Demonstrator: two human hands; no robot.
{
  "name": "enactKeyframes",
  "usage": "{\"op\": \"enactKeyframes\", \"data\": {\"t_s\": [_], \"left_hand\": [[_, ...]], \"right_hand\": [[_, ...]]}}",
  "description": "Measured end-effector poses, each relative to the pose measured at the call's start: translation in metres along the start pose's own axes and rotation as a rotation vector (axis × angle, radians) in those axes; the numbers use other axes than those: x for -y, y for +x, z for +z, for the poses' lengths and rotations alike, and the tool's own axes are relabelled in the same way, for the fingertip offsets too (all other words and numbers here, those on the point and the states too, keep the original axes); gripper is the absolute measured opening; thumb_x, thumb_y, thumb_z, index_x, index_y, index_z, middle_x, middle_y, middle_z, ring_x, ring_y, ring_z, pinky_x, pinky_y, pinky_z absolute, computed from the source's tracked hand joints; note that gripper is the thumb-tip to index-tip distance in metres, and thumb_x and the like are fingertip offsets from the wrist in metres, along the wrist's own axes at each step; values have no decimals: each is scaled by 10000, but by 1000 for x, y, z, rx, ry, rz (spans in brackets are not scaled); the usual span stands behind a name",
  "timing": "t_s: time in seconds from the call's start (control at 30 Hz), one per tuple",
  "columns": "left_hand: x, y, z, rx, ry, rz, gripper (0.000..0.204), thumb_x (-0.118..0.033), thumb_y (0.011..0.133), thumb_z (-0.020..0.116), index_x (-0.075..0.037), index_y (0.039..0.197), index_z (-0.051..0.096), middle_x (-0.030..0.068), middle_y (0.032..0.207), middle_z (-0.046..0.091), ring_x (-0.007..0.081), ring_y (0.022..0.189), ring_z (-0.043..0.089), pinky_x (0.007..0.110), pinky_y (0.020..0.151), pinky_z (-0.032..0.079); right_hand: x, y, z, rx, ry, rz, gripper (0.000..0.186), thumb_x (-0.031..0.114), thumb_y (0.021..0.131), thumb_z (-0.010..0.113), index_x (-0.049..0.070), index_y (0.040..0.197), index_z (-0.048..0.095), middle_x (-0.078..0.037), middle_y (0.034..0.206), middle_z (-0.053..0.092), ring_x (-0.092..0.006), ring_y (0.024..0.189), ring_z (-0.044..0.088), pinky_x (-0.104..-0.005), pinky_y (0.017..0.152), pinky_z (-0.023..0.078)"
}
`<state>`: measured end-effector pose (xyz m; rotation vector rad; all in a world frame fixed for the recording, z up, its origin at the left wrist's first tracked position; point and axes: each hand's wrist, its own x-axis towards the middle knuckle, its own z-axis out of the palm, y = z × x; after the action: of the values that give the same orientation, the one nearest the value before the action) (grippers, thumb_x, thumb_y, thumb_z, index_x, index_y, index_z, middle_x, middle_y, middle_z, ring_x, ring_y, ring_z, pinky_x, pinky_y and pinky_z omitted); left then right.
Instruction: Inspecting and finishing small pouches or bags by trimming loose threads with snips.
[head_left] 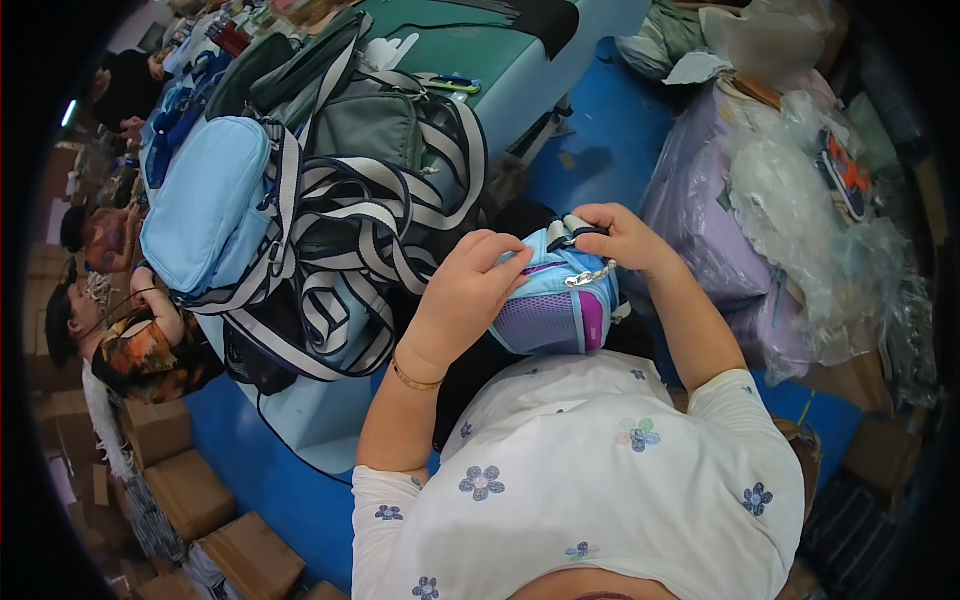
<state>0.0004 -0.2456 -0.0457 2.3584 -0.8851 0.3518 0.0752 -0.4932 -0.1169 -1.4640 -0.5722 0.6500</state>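
A small light blue bag (590,275) rests at my lap, with a purple mesh side pocket (530,318), magenta trim and a pale zip pull. My left hand (474,285) is closed on the bag's left upper edge, its thumb and fingers pinched together. On the far right side, my right hand (618,237) grips the bag near a short striped webbing strap (566,232). The bag's far side and some of my fingertips are hidden.
Left of me, a table holds a tangled heap of striped straps (345,225), a light blue pouch (205,205) and dark green bags (365,130). Purple plastic-wrapped bundles (700,210) stand at right. Cardboard boxes (250,555) and seated people (150,340) are at left.
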Motion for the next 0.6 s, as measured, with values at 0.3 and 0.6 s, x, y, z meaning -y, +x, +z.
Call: {"op": "enactKeyframes", "data": {"t_s": [0.3,0.6], "left_hand": [[7,-6,16,45,-200,-233,257,-68,827,653,-12,1078,646,117,965,608,278,897,585,331,759,491],[21,-17,23,26,-300,-264,127,-86,868,620,13,837,547,69,818,546,222,709,507,297,652,432]], "right_hand": [[13,0,8,52,22,-5,320,311,844,689,15,950,626,35,790,549,-41,749,475,-208,646,403],[71,-10,44,-401,-1018,-481,391,259,761,753,46,1047,592,-107,980,610,-279,878,583,-338,700,474]]}}
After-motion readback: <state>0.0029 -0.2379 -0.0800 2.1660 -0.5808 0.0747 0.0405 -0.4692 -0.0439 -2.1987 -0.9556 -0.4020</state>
